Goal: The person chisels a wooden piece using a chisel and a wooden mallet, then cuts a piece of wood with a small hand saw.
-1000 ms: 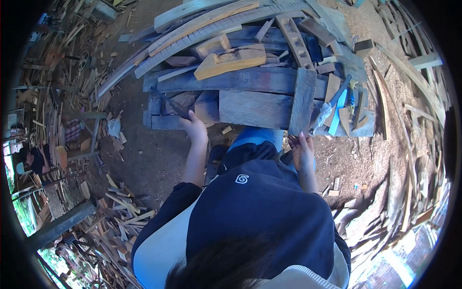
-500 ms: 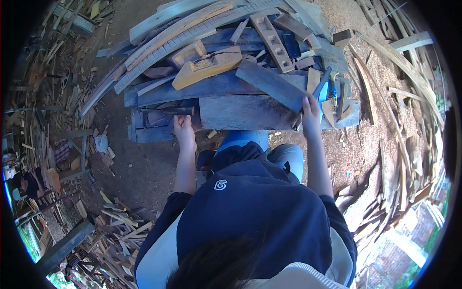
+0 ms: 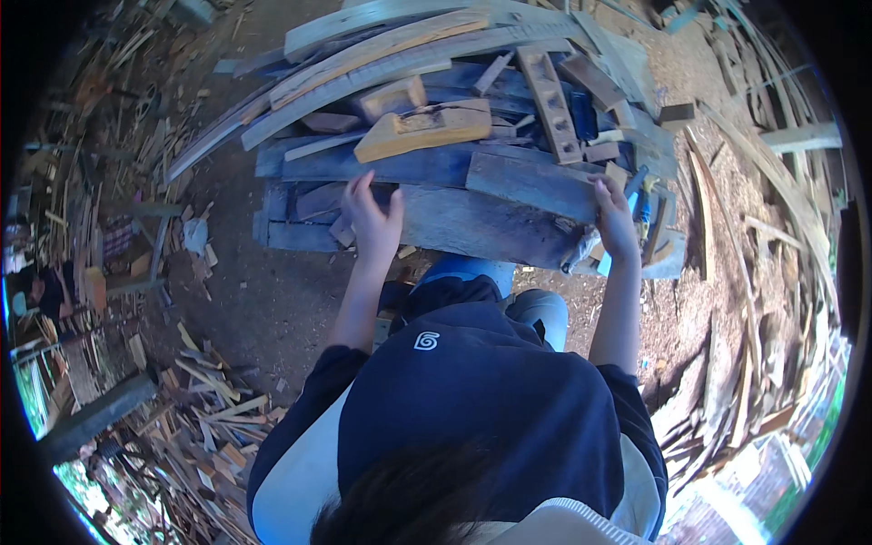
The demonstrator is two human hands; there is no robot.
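My left hand is raised over the near left part of the low workbench, fingers and thumb apart with nothing in them. Beside it lies a thick wooden block along the bench's near edge. A flat dark board rests behind and partly over that block. My right hand pinches the right end of this board. Just below that hand is a crumpled light bundle, too small to make out. To its right are a blue-handled tool and a wooden offcut.
A yellowish carved wooden block lies farther back on the bench, near a holed wooden bar. Long curved planks span the far side. Wood scraps cover the floor at left, and long slabs lie at right.
My left hand has let go of a dark, rod-like tool and lifted away, its fingers spreading. The board in my right hand has swung from a slant to lie nearly along the bench. The view has shifted.
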